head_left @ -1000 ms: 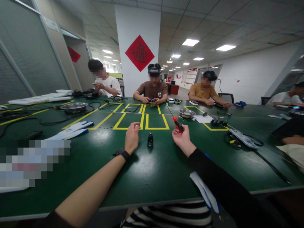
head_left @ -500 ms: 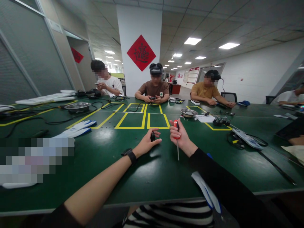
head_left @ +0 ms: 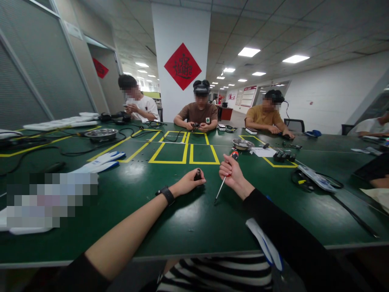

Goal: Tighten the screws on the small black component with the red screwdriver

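Upright on the green table [head_left: 136,227], or just above it, is a small black cylindrical part [head_left: 198,175], with the fingers of my left hand [head_left: 187,183] wrapped round it. My right hand [head_left: 233,175] grips a screwdriver [head_left: 221,190] by its red and black handle. The metal shaft slants down and to the left, its tip between my hands and nearer to me. My hands are apart.
A metal bowl [head_left: 242,144], a white paper [head_left: 263,151] and several black parts [head_left: 285,155] lie beyond my right hand. White gloves [head_left: 105,161] are at left, another glove [head_left: 263,243] at the front edge. Three people sit across.
The screwdriver has swung from nearly vertical to slanting, its tip now further left. My left fingers have closed round the black part. The view has shifted slightly.
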The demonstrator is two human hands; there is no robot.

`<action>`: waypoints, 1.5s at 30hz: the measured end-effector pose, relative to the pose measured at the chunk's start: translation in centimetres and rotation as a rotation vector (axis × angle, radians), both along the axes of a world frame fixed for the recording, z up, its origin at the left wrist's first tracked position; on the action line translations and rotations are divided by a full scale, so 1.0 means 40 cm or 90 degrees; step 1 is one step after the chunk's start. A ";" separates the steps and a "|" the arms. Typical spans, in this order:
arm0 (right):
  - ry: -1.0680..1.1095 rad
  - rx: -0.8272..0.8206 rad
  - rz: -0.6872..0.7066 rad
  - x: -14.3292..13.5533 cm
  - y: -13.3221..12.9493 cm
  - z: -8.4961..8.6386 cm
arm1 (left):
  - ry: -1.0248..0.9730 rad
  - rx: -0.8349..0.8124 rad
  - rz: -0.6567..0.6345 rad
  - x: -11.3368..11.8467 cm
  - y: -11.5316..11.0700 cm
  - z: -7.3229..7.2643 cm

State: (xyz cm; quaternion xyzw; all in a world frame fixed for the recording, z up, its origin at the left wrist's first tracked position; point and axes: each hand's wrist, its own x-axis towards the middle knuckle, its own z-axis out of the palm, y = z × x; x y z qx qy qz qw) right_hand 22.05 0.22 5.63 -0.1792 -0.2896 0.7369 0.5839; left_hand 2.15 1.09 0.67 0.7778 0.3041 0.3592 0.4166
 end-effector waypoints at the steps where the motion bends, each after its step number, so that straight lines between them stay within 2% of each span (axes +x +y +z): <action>1: -0.014 0.003 -0.017 0.001 0.001 0.001 | 0.000 0.004 -0.001 0.000 -0.001 0.000; 6: -0.055 0.035 -0.098 -0.005 -0.004 0.011 | 0.011 0.015 -0.012 0.001 -0.008 0.003; 11: -0.061 0.055 -0.118 -0.008 -0.012 0.023 | 0.031 0.039 0.012 0.000 -0.010 0.005; 18: 0.009 0.051 -0.032 -0.003 -0.019 0.017 | 0.047 0.067 0.017 -0.002 -0.008 0.003; 24: 0.031 0.035 -0.031 -0.035 -0.037 0.026 | 0.029 0.036 -0.021 -0.003 -0.008 0.003; 30: -0.019 0.047 0.137 -0.037 -0.043 0.012 | 0.027 0.035 -0.003 0.000 -0.008 0.001; 32: -0.017 0.069 0.157 -0.036 -0.045 0.007 | 0.022 0.004 -0.006 0.001 -0.009 0.003; 35: -0.015 0.082 0.121 -0.044 -0.047 0.006 | 0.005 -0.028 -0.013 0.002 -0.011 0.006; 40: -0.106 0.061 0.033 -0.064 -0.043 0.005 | 0.018 0.004 -0.004 -0.001 -0.015 0.007; 45: -0.161 0.098 0.049 -0.064 -0.036 -0.013 | 0.021 0.003 0.010 0.000 -0.017 0.009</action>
